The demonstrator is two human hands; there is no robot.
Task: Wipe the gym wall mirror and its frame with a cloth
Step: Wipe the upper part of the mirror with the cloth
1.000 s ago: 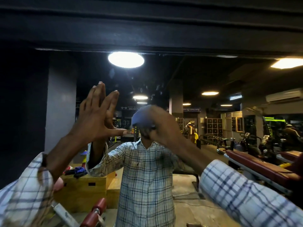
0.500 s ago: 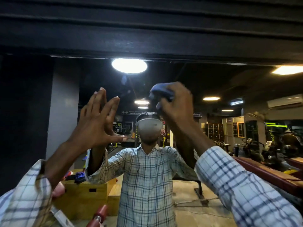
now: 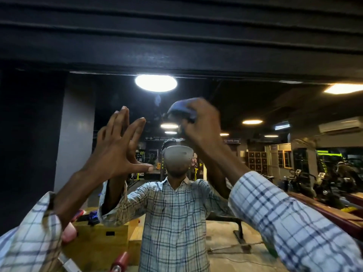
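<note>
I register a dim gym hall: round ceiling light [image 3: 156,83] upper centre, rectangular panel light [image 3: 343,88] upper right, grey pillar [image 3: 75,134] at left, wooden box [image 3: 98,244] lower left, maroon bench [image 3: 324,211] at right, concrete floor [image 3: 225,258] along the bottom.

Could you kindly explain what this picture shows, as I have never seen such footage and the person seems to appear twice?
There is no machine: one camera on a person's head looks forward at a gym wall mirror. The sleeved arms in front are the wearer's own; the figure in the checked shirt is their reflection. The left hand is open, fingers straight, against the glass. The right hand grips a blue cloth high on the mirror, below its dark frame.
</note>
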